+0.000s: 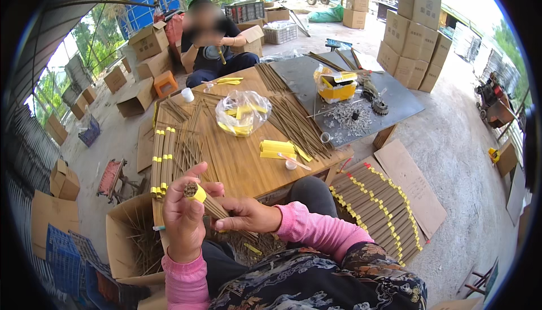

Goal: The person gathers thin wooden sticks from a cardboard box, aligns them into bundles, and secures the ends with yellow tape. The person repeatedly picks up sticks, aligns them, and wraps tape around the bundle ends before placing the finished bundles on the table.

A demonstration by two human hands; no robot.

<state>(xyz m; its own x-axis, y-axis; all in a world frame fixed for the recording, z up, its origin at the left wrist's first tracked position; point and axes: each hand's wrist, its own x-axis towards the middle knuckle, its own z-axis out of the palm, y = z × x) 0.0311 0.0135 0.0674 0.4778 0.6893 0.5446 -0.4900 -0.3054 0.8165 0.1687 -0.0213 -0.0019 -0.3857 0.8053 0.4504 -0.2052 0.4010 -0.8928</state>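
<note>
In front of me I hold a bundle of thin brown incense sticks (pixel 215 208) with a yellow paper band near its upper end. My left hand (pixel 185 218) curls its thumb and fingers around that banded end. Farther down the bundle, my right hand (pixel 247 215) grips it with the thumb laid along the top. The bundle tilts, its cut ends facing up and left. On the wooden table (pixel 234 166) are banded bundles (pixel 162 160), loose brown sticks (pixel 298 119), a stack of yellow paper strips (pixel 276 148) and a small white cup (pixel 291 164) with a stick across it.
A clear bag of yellow strips (pixel 243 112) lies mid-table; a dark board (pixel 389 108) adjoins it. Many banded bundles (pixel 379 211) lie on cardboard to the right. A carton of sticks (pixel 125 253) stands lower left. Another person (pixel 214 50) sits across; stacked cartons (pixel 411 39) rise behind.
</note>
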